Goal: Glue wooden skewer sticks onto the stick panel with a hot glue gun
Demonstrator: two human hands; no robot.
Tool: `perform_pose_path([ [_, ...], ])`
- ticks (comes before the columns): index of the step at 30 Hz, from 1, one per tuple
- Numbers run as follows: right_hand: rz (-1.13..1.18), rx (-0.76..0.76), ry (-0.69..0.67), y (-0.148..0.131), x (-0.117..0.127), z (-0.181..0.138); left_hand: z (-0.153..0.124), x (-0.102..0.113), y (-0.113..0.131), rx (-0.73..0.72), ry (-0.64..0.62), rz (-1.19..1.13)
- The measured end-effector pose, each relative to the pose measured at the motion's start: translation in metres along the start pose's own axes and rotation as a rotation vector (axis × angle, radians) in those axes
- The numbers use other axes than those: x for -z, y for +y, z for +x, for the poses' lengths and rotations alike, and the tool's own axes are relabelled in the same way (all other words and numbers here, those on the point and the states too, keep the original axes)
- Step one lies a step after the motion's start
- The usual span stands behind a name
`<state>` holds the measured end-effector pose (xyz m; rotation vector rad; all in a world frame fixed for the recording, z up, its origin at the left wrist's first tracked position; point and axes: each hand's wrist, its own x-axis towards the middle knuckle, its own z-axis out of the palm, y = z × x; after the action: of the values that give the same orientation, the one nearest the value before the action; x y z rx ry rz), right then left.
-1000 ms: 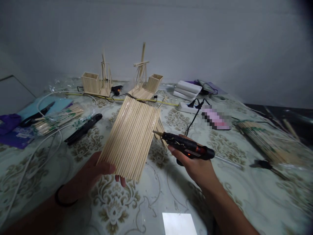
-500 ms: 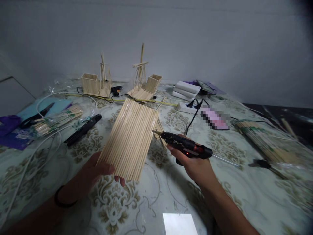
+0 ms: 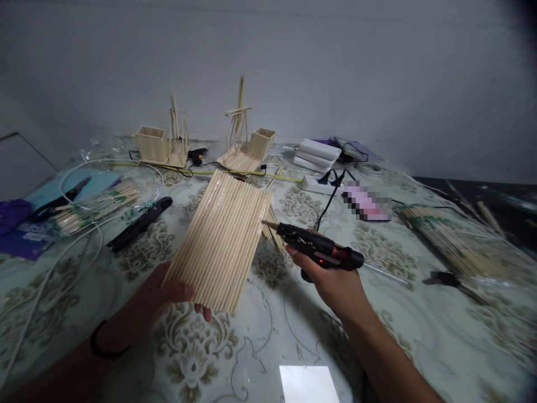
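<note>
My left hand (image 3: 170,291) grips the near left corner of a flat panel (image 3: 220,240) made of wooden sticks laid side by side, thumb on top and fingers beneath. The panel is held tilted above the table. In my right hand (image 3: 331,280) is a black hot glue gun (image 3: 319,246) with a small red light and a clear glue stick (image 3: 386,273) jutting from its back. Its nozzle meets the panel's right edge, or is very near it. Glossy streaks show near the panel's far corners. Loose sticks (image 3: 274,232) lie partly hidden behind the panel.
Two stick-built models with boxes (image 3: 151,146) (image 3: 260,144) stand at the back. A black cutter-like tool (image 3: 140,224), bagged sticks (image 3: 98,207) and scissors (image 3: 62,198) lie left. A power strip (image 3: 321,184), pink phone-like object (image 3: 364,201) and stick bundle (image 3: 453,240) are right.
The view has shifted slightly. The panel and the glue gun hold nearly the same positions, with the nozzle still at the panel's right edge.
</note>
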<state>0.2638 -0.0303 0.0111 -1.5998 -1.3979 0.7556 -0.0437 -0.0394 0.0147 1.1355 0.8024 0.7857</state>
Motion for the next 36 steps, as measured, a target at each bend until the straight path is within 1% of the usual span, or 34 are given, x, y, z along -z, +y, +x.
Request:
perform_pose_path([
  [6, 0.007, -0.001, -0.012, -0.0019, 0.0013, 0.0, -0.004, 0.0068, -0.0072, 0.001, -0.02, 0.004],
  [13, 0.007, -0.003, 0.022, 0.0022, 0.001, 0.001, -0.004, 0.0078, -0.008, 0.015, -0.012, -0.022],
  [22, -0.012, -0.005, 0.048, -0.0048, 0.0017, 0.0016, -0.005, 0.0083, -0.0081, -0.019, -0.072, -0.03],
  [28, -0.006, -0.098, 0.09, -0.0031, 0.0037, 0.0035, -0.0039, 0.0066, -0.006, 0.0, -0.113, -0.033],
  [33, -0.017, -0.084, 0.108, -0.0003, 0.0058, 0.0043, -0.0052, 0.0079, -0.0078, -0.012, -0.13, -0.039],
  [36, -0.011, -0.164, 0.148, 0.0009, 0.0071, 0.0041, -0.0047, 0.0093, -0.0108, -0.018, -0.119, -0.064],
])
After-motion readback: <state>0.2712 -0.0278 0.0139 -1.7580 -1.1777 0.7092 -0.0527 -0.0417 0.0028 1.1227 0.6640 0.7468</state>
